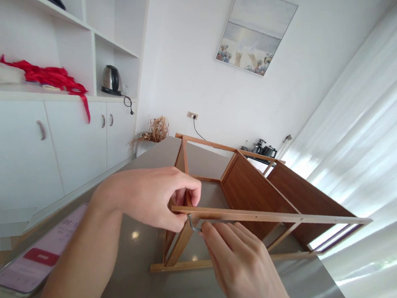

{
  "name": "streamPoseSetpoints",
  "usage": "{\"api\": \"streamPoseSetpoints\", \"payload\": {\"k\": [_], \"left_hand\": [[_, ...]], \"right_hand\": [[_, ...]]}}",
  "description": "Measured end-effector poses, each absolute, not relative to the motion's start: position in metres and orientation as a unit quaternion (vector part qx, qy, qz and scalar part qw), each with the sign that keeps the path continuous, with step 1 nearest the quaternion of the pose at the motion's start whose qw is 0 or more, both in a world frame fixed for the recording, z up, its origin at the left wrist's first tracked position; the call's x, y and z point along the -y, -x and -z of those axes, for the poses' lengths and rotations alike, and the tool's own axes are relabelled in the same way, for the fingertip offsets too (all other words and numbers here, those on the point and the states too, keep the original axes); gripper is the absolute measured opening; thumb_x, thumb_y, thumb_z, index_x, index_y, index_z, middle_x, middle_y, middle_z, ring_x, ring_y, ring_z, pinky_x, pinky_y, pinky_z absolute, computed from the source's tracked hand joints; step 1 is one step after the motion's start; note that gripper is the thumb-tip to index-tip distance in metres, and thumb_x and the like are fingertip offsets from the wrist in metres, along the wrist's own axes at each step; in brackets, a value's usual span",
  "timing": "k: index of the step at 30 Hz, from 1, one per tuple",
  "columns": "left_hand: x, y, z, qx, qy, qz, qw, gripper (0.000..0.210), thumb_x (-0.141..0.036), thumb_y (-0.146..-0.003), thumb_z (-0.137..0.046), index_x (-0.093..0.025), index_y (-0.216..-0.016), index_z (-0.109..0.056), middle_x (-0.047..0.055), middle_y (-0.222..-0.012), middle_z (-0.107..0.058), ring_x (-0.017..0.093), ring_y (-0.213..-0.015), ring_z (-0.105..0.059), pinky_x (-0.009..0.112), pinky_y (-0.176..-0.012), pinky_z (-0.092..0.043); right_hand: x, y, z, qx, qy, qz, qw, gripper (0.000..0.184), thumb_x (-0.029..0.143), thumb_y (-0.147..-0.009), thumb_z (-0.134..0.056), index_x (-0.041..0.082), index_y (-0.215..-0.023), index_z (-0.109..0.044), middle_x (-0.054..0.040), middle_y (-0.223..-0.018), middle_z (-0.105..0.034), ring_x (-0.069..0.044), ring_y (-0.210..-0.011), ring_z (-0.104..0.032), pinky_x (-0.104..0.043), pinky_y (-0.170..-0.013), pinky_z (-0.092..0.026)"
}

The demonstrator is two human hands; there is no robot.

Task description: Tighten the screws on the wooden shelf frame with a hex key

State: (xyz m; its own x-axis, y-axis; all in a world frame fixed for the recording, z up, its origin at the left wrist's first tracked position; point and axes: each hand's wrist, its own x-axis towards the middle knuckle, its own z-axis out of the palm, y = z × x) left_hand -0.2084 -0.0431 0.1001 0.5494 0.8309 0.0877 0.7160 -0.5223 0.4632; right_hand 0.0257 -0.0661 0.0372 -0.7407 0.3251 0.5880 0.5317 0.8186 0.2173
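Observation:
A small wooden rack [259, 194] with brown shelf panels and light bamboo rails lies on its side on a grey table [141, 285]. My left hand [150, 198] pinches the near end of the top rail where it meets an upright. Just below the rail, my right hand [240, 262] holds a small metal hex key [192, 223] with its fingertips. The key's bent end sits at the joint under the rail.
A phone [37, 260] with a lit pink screen lies on the table at the left. White cabinets [57, 139] carry a red cloth [51, 76] and a kettle [111, 80]. A framed picture [255, 31] hangs on the wall. White curtains [370, 151] fill the right side.

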Motion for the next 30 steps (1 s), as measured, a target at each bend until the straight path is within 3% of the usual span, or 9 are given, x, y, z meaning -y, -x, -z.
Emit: {"api": "streamPoseSetpoints", "payload": {"k": [6, 9, 14, 19, 25, 30], "left_hand": [[0.045, 0.208, -0.101, -0.447, -0.860, -0.158, 0.186, 0.023, -0.024, -0.069, -0.063, -0.025, -0.092, -0.065, 0.000, -0.090, -0.070, 0.017, -0.083, -0.063, 0.024, -0.068, -0.046], [0.045, 0.207, -0.101, -0.450, -0.860, -0.152, 0.186, 0.022, -0.024, -0.070, -0.063, -0.025, -0.092, -0.065, -0.001, -0.088, -0.069, 0.016, -0.080, -0.062, 0.024, -0.068, -0.046], [0.044, 0.207, -0.100, -0.452, -0.859, -0.151, 0.189, 0.022, -0.025, -0.069, -0.064, -0.025, -0.090, -0.065, -0.001, -0.087, -0.069, 0.016, -0.078, -0.062, 0.024, -0.067, -0.046], [0.045, 0.207, -0.101, -0.453, -0.857, -0.150, 0.195, 0.021, -0.026, -0.069, -0.065, -0.025, -0.090, -0.065, -0.001, -0.088, -0.069, 0.016, -0.080, -0.062, 0.023, -0.068, -0.046], [0.045, 0.207, -0.102, -0.455, -0.858, -0.142, 0.193, 0.021, -0.026, -0.069, -0.064, -0.025, -0.090, -0.063, -0.001, -0.089, -0.069, 0.018, -0.084, -0.062, 0.024, -0.070, -0.046], [0.044, 0.207, -0.101, -0.450, -0.859, -0.151, 0.195, 0.021, -0.025, -0.069, -0.065, -0.024, -0.090, -0.064, -0.001, -0.088, -0.069, 0.017, -0.081, -0.061, 0.024, -0.069, -0.046]], "right_hand": [[0.070, -0.023, -0.060, 0.909, 0.216, 0.284, 0.214, 0.031, 0.003, -0.093, -0.036, 0.010, -0.101, -0.065, -0.0075, -0.076, -0.062, -0.019, -0.062, -0.056, -0.033, -0.057, -0.043], [0.071, -0.022, -0.060, 0.917, 0.229, 0.253, 0.205, 0.031, 0.003, -0.093, -0.035, 0.015, -0.093, -0.064, -0.0062, -0.075, -0.062, -0.018, -0.060, -0.055, -0.031, -0.055, -0.041], [0.067, -0.016, -0.030, 0.911, 0.277, 0.098, 0.288, 0.024, 0.016, -0.101, -0.042, 0.021, -0.082, -0.056, 0.0023, -0.063, -0.057, -0.013, -0.050, -0.051, -0.026, -0.049, -0.035], [0.066, -0.003, 0.003, 0.875, 0.303, -0.036, 0.376, 0.022, 0.023, -0.104, -0.040, 0.021, -0.090, -0.057, 0.0041, -0.063, -0.060, -0.009, -0.048, -0.053, -0.020, -0.047, -0.034], [0.070, 0.003, 0.009, 0.859, 0.273, 0.031, 0.433, 0.019, 0.016, -0.101, -0.046, 0.019, -0.086, -0.056, 0.0029, -0.061, -0.057, -0.009, -0.048, -0.050, -0.021, -0.050, -0.036], [0.069, 0.006, 0.012, 0.854, 0.259, 0.067, 0.446, 0.014, 0.013, -0.100, -0.046, 0.016, -0.095, -0.059, 0.0016, -0.064, -0.060, -0.010, -0.049, -0.051, -0.022, -0.052, -0.038]]}}
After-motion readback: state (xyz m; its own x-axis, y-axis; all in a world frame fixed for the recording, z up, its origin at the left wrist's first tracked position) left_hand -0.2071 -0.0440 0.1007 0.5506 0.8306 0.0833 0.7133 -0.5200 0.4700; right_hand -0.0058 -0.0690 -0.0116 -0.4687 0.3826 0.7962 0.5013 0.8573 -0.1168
